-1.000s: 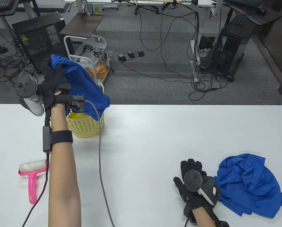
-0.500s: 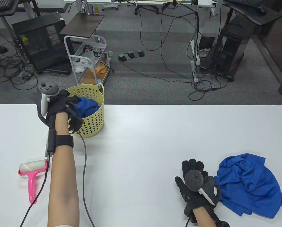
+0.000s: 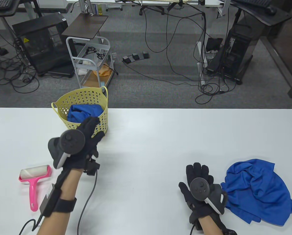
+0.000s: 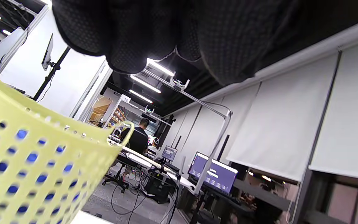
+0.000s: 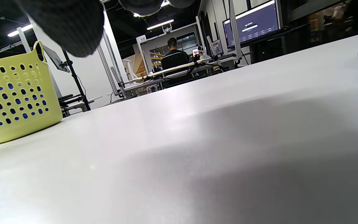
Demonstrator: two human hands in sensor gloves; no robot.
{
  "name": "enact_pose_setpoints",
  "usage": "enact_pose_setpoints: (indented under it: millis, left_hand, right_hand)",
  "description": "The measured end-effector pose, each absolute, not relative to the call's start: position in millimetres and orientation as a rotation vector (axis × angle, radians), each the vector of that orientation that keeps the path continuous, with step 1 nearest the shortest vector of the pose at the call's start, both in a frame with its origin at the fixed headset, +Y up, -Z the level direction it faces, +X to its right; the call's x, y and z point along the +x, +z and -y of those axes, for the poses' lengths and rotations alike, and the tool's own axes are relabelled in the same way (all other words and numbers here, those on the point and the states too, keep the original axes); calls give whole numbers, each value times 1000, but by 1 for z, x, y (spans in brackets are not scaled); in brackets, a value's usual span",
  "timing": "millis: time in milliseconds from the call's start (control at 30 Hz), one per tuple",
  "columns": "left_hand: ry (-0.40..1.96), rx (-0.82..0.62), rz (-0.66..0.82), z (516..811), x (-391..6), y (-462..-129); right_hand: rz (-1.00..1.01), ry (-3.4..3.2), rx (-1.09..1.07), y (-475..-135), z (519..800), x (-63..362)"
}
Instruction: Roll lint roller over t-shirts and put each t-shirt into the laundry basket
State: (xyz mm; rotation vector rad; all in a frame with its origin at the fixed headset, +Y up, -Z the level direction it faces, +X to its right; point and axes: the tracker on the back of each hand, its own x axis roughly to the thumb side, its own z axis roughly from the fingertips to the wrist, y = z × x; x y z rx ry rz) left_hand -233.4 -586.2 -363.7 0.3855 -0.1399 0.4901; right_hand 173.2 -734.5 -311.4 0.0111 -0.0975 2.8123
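So the first blue t-shirt (image 3: 85,113) is in the yellow laundry basket (image 3: 100,121) now, upper left part of the table. A second ago the left hand (image 3: 83,143) was holding it bunched up above the basket, half a second ago it was stuffing it down inside, and now that hand has pulled back out. It sits just in front of the basket, lower down in the frame, fingers loosely spread and holding nothing. Through the holes in the basket wall you can see blue from both wrist cams too, so the shirt is properly down in there.

The right hand (image 3: 200,189) hasn't budged, flat on the table at lower right with fingers straight, empty, right beside the second blue t-shirt (image 3: 257,189), which lies crumpled at the lower right edge.

The pink lint roller (image 3: 35,180) is lying untouched at lower left, near the left forearm.

My read: one shirt done, one to go. Next would be grabbing the roller and going over the second shirt.
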Motion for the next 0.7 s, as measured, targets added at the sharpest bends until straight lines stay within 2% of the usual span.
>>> enact_pose_setpoints:
  millis: [167, 300, 467, 533, 700]
  left_hand:
    - [351, 334, 125, 630, -209, -314]
    - [307, 290, 122, 668, -194, -296]
    - [222, 212, 131, 710, -183, -296]
    - [201, 206, 123, 716, -182, -297]
    - [219, 164, 109, 724, -181, -300]
  right_hand:
    - [142, 2819, 37, -309, 732, 169]
    - [183, 2798, 37, -306, 727, 167]
    - [201, 2794, 5, -306, 727, 170]
    - [211, 2787, -28, -307, 725, 176]
    - [178, 2761, -276, -316, 722, 214]
